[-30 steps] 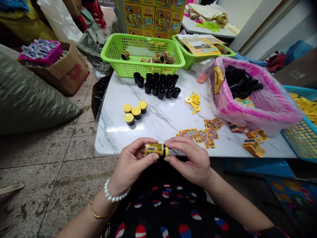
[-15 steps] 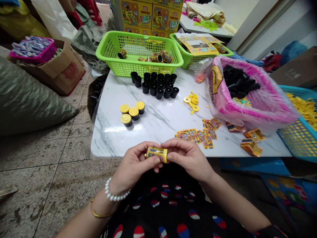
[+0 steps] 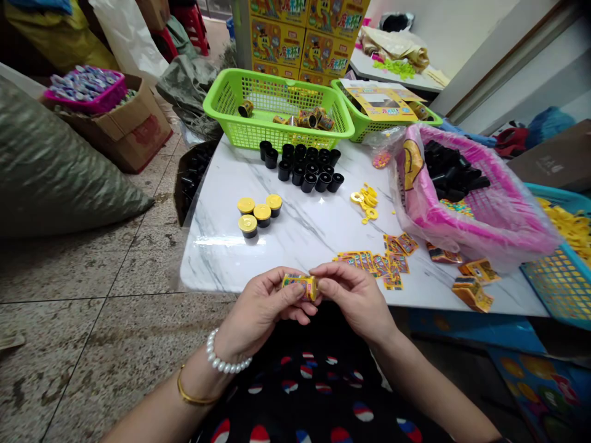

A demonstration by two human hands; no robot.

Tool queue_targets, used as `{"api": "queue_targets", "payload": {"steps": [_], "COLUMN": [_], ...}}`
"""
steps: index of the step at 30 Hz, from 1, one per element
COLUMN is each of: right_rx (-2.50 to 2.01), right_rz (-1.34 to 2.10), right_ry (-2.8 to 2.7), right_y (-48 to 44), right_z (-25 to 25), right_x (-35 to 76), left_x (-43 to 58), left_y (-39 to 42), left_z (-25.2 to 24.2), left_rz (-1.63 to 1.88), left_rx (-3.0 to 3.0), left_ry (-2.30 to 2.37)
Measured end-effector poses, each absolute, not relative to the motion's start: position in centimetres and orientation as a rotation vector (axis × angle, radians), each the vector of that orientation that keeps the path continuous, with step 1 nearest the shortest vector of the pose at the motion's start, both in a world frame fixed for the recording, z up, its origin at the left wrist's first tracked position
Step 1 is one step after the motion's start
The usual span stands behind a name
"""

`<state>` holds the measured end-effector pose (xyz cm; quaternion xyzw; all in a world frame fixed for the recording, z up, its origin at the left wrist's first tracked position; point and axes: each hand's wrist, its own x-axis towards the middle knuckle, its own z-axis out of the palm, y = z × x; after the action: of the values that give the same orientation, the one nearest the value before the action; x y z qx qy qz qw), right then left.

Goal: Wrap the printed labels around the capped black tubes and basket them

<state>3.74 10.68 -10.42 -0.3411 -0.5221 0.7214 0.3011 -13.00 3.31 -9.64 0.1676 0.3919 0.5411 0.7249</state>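
The left hand (image 3: 261,317) and right hand (image 3: 353,301) have a small labeled canister (image 3: 299,287) pinched between their fingers (image 3: 321,284), just over the desk (image 3: 221,267) edge. Seems light and stiff, maybe slick, so grab the ends.

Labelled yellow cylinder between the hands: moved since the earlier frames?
Yes, but it turned rather than travelled. The labelled yellow cylinder stays about as far from the front edge of the marble table, but its black band no longer shows.
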Motion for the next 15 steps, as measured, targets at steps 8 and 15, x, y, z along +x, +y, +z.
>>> {"api": "queue_targets", "payload": {"steps": [8,15], "right_rx": [-0.845,-0.9], "right_rz": [1.228,1.375], "right_ry": [-2.087,-1.938], "right_y": [10.4,22.6], "right_z": [-7.7,-3.2], "right_x": [3.7,0.0], "left_x": [-12.7,-14.4], "left_y": [3.1,2.6], "left_z": [-10.1,-9.6], "left_rz": [1.283,1.476], "left_rx": [0.322,0.192], "left_ry": [0.997,1.179]}}
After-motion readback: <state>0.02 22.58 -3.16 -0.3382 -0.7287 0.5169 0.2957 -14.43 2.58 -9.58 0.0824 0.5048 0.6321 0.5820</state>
